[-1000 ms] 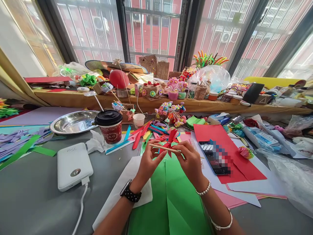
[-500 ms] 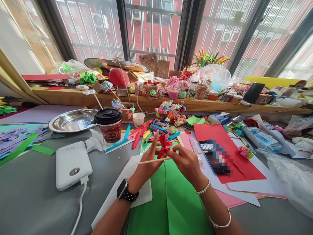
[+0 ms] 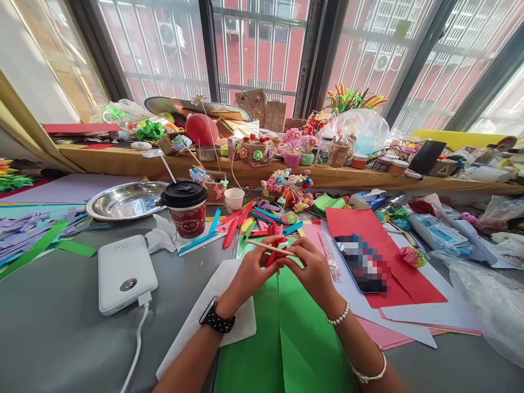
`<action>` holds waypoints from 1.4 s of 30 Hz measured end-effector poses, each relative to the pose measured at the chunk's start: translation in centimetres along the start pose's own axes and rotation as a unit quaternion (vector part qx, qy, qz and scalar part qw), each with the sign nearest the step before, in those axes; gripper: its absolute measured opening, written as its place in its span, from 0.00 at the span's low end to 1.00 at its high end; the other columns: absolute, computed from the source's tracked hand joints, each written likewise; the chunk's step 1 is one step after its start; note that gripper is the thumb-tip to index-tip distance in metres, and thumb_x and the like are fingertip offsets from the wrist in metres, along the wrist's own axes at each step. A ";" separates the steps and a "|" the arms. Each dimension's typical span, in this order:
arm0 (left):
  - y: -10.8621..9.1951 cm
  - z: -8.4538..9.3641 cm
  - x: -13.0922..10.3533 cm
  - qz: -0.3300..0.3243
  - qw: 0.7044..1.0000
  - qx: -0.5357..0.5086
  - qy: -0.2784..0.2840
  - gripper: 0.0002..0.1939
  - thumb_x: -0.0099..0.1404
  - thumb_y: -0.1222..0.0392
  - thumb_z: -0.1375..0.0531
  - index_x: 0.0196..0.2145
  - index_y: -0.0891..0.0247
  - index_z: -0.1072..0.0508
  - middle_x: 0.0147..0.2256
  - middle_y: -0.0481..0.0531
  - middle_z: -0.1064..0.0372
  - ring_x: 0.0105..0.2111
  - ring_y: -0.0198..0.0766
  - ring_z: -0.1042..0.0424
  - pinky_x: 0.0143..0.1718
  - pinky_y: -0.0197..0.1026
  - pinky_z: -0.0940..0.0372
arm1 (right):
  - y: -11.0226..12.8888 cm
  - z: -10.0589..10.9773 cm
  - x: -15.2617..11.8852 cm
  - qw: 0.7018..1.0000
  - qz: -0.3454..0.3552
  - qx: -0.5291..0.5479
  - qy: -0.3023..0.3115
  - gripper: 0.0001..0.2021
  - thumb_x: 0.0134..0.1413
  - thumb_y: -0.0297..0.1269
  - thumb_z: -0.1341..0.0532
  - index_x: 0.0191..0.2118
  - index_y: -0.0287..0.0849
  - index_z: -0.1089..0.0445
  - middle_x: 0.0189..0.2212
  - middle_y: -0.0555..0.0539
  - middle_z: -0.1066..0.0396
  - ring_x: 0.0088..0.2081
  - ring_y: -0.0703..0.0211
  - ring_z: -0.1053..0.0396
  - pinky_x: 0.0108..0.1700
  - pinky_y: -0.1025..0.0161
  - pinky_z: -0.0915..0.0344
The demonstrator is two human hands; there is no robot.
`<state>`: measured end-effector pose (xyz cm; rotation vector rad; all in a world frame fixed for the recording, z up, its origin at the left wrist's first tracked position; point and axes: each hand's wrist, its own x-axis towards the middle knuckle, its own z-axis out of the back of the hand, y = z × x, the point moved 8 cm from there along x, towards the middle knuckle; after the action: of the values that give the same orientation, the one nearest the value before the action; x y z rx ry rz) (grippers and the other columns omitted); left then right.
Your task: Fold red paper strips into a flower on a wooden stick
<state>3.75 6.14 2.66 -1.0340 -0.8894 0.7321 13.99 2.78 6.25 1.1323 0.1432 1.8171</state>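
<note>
Over the green paper (image 3: 262,349), my two hands meet around a small piece of folded red paper (image 3: 271,256), largely hidden by the fingers. My left hand (image 3: 252,273) is closed on the red paper from the left. My right hand (image 3: 313,267) is closed at the right, its fingertips touching the paper and a thin wooden stick (image 3: 266,247) held in its grip. The stick crosses in front of the red paper, its free end pointing up and left.
A lidded coffee cup (image 3: 186,213) and a white power bank (image 3: 126,275) with a cable stand left. Paper strips (image 3: 231,232) lie beyond my hands. On the right are a phone (image 3: 360,265), red paper (image 3: 417,278) and clear plastic (image 3: 483,305).
The stick has shifted up and left and now tilts down to the right. My left fingers have folded in, covering more of the red paper. My right hand has turned slightly.
</note>
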 end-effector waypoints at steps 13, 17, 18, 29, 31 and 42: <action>1.9 -0.9 -0.1 0.052 0.996 -0.060 0.036 0.23 0.53 0.61 0.42 0.48 0.60 0.41 0.36 0.53 0.32 0.30 0.37 0.29 0.32 0.41 0.34 | -1.2 -0.7 -0.1 0.997 -0.055 0.047 0.015 0.05 0.49 0.35 0.42 0.27 0.42 0.30 0.25 0.50 0.38 0.25 0.64 0.38 0.26 0.67 0.40; 1.8 -0.9 0.0 0.056 0.994 -0.081 0.041 0.22 0.54 0.59 0.43 0.48 0.60 0.42 0.37 0.53 0.33 0.28 0.35 0.30 0.31 0.40 0.34 | -1.2 -0.6 0.0 0.997 -0.059 0.055 0.010 0.06 0.49 0.37 0.42 0.27 0.42 0.30 0.25 0.50 0.38 0.26 0.64 0.38 0.26 0.67 0.40; 1.8 -0.8 0.0 0.059 0.993 -0.093 0.041 0.23 0.55 0.59 0.43 0.48 0.60 0.42 0.36 0.53 0.33 0.27 0.34 0.30 0.30 0.40 0.34 | -1.2 -0.6 0.0 0.996 -0.058 0.060 0.015 0.06 0.48 0.38 0.41 0.27 0.42 0.30 0.25 0.50 0.38 0.26 0.64 0.38 0.26 0.67 0.41; 2.0 -1.1 0.0 0.082 0.987 -0.127 0.044 0.24 0.53 0.58 0.41 0.47 0.60 0.44 0.36 0.52 0.35 0.27 0.34 0.30 0.29 0.38 0.35 | -1.4 -0.7 0.2 0.993 -0.068 0.087 0.030 0.05 0.48 0.35 0.41 0.27 0.41 0.30 0.24 0.50 0.39 0.23 0.65 0.41 0.23 0.68 0.43; 2.1 -1.1 0.0 0.080 0.989 -0.118 0.043 0.24 0.53 0.58 0.41 0.47 0.59 0.43 0.37 0.52 0.34 0.27 0.34 0.31 0.29 0.38 0.35 | -1.4 -0.8 0.1 0.994 -0.069 0.083 0.026 0.05 0.48 0.35 0.41 0.27 0.42 0.30 0.24 0.50 0.39 0.23 0.65 0.42 0.23 0.68 0.43; 1.9 -1.3 0.0 0.080 0.988 -0.121 0.049 0.22 0.54 0.57 0.42 0.45 0.60 0.43 0.33 0.50 0.36 0.26 0.33 0.31 0.28 0.38 0.35 | -1.5 -0.7 0.0 0.994 -0.075 0.082 0.006 0.05 0.48 0.35 0.41 0.26 0.42 0.30 0.23 0.50 0.38 0.22 0.66 0.41 0.22 0.68 0.42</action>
<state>4.73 6.24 0.54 -1.3587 -0.8304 0.7099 14.49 3.87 5.06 1.1900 0.3809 1.7022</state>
